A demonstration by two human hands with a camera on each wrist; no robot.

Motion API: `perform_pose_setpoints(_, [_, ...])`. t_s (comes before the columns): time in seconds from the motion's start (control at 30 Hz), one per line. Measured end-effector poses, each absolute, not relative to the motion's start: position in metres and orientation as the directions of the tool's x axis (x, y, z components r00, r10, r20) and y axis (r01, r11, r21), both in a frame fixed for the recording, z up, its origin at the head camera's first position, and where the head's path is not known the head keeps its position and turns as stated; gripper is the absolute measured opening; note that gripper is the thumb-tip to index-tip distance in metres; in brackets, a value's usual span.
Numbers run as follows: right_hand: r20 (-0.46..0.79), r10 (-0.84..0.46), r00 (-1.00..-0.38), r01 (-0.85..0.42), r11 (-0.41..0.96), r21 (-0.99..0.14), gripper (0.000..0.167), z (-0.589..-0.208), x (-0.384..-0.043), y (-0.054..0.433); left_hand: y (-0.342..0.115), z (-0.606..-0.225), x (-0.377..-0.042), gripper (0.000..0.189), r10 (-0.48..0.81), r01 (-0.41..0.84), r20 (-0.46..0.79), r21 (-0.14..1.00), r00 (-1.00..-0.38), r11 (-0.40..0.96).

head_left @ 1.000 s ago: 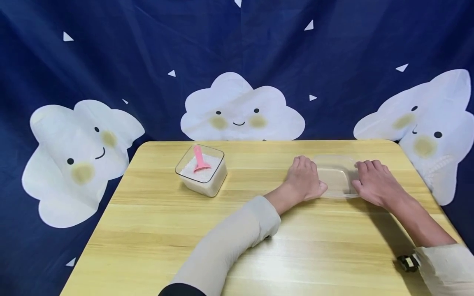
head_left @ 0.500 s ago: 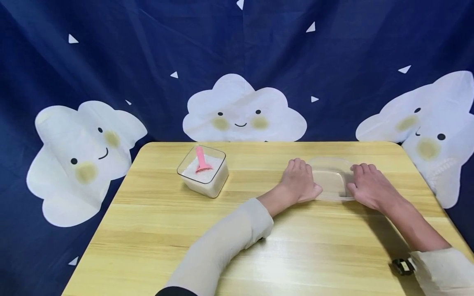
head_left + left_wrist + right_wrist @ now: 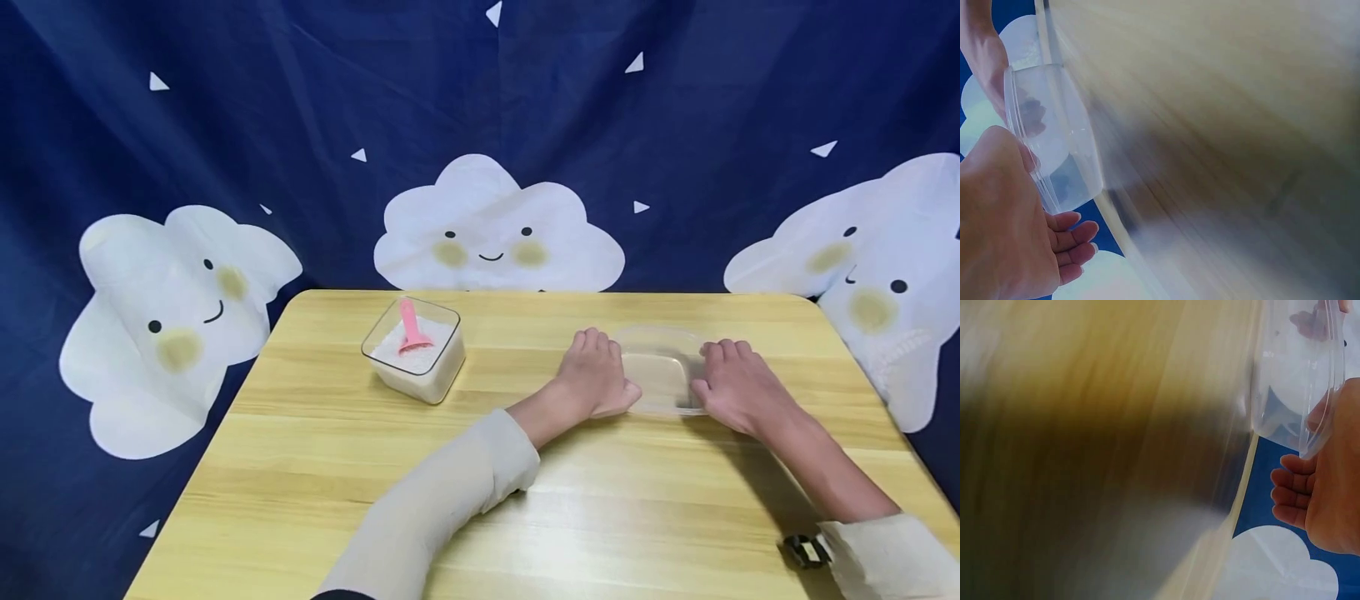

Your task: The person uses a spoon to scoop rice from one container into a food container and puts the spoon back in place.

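A clear plastic food container is held between both hands on the right half of the table. My left hand grips its left end and my right hand its right end, thumbs on the near side at the rim. Both wrist views show the container with see-through walls and a ridged rim; the thumbs and curled fingers are at its ends. Left of the hands, a square clear box stands on the table, holding white grains that look like rice. A pink scoop rests on the grains.
The light wooden table has a rounded far edge. Behind it hangs a dark blue curtain printed with white smiling clouds. A small black device sits by the right sleeve cuff.
Both hands have drawn the clear container a little to the left and toward me, keeping their grip. The box of grains and its scoop stay put on the table; the head view shifts slightly.
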State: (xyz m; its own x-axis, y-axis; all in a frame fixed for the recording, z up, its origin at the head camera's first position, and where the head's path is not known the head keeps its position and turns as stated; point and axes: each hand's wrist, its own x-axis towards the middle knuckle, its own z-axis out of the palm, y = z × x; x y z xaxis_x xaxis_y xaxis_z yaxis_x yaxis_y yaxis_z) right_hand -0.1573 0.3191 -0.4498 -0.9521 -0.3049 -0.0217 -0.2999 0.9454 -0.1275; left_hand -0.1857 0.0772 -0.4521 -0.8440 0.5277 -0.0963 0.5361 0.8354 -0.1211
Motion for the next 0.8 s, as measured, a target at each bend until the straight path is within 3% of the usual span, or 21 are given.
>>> perform_pose_setpoints(0.8, [-0.031, -0.299, -0.954, -0.289, 0.939, -0.187, 0.055, -0.447, -0.148, 0.289, 0.045, -0.459, -0.178, 0.041, 0.542, 0.544, -0.041, -0.028, -0.839, 0.839])
